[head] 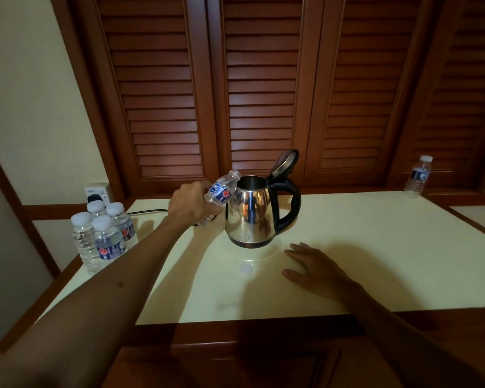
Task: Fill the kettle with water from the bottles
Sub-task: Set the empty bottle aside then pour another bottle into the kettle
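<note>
So the kettle [252, 212] is the reference point here, steel body, black handle, sitting mid-table [375, 261]. Nearest the camera, the right hand [314, 266] lies flat on the tabletop just in front of the kettle and a bit to the handle side, fingers spread and relaxed, holding nothing. There's a small white cap [246, 268] on the table in front of the kettle too. The left hand [192, 204] is up beside the kettle's spout side, fingers wrapped around an open bottle [221, 191] tilted with its neck right at the kettle's rim. The lid [284, 163] is flipped up. Four capped bottles [102, 236] stand well off to the kettle's left, and one lone bottle [419, 176] stands far back right.
</note>
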Demonstrator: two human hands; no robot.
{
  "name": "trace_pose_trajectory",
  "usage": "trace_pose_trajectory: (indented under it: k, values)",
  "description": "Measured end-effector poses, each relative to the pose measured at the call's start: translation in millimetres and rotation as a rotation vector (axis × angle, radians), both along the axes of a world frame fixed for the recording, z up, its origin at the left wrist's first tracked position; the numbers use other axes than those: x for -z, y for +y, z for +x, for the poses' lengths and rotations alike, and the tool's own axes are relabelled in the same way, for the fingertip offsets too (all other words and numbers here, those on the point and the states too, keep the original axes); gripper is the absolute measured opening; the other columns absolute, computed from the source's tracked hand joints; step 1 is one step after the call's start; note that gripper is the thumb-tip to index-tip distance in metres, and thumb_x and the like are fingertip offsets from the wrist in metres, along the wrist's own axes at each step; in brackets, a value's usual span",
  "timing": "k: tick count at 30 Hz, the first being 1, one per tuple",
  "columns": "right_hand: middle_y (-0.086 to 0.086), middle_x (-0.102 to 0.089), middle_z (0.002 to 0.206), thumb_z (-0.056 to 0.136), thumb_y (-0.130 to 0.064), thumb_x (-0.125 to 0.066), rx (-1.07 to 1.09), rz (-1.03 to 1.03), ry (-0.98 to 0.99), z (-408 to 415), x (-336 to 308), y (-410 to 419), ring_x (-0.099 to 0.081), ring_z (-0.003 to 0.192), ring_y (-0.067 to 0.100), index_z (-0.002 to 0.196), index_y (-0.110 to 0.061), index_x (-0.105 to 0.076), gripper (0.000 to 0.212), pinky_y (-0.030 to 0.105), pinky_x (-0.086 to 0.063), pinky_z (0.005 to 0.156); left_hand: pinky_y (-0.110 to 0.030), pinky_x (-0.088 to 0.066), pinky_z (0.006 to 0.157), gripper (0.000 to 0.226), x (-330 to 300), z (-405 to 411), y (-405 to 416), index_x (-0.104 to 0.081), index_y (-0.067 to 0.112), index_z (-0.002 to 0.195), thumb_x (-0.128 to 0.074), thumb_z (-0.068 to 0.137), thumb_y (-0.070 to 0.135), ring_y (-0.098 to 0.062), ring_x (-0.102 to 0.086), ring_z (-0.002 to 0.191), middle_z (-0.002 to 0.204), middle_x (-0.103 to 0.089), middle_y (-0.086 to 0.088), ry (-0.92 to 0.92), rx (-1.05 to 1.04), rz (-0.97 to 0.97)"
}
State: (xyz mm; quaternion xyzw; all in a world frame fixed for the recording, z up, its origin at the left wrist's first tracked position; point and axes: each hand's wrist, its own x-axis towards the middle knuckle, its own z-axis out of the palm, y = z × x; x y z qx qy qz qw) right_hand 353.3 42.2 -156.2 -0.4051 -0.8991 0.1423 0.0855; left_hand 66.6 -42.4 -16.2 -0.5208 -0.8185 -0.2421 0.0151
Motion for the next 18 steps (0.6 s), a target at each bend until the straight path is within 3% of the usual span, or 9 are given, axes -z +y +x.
trace_pose_trajectory:
  k: [3,11,18]
  values:
    - [-0.011,-0.019,0.16,0.09,-0.063,-0.046,0.01,-0.018,0.011,0,-1,0,-0.011,0.147,0.011,0.149,-0.032,-0.032,0.068,0.038,-0.015,0.117,-0.027,-0.045,0.057,0.046,-8,-2,3,-0.065,0.017,0.118,-0.078,0.08,0.038,-0.019,-0.058,0.074,0.084,-0.059,-0.001,0.135,-0.021,-0.037]
    - [-0.012,-0.021,0.159,0.088,-0.066,-0.045,0.01,0.001,0.023,-1,6,5,-0.013,0.147,0.01,0.148,-0.033,-0.034,0.069,0.036,-0.016,0.116,-0.031,-0.05,0.065,0.053,-28,-9,8,-0.063,0.015,0.118,-0.08,0.075,0.041,-0.021,-0.058,0.077,0.085,-0.058,-0.004,0.372,-0.068,-0.176]
    - [-0.014,-0.021,0.159,0.087,-0.068,-0.044,0.02,0.002,0.022,-1,8,6,-0.012,0.147,0.009,0.148,-0.034,-0.033,0.07,0.037,-0.016,0.117,-0.036,-0.05,0.074,0.055,-32,-5,4,-0.061,0.013,0.121,-0.08,0.078,0.039,-0.023,-0.053,0.083,0.105,-0.065,-0.009,0.458,-0.075,-0.218]
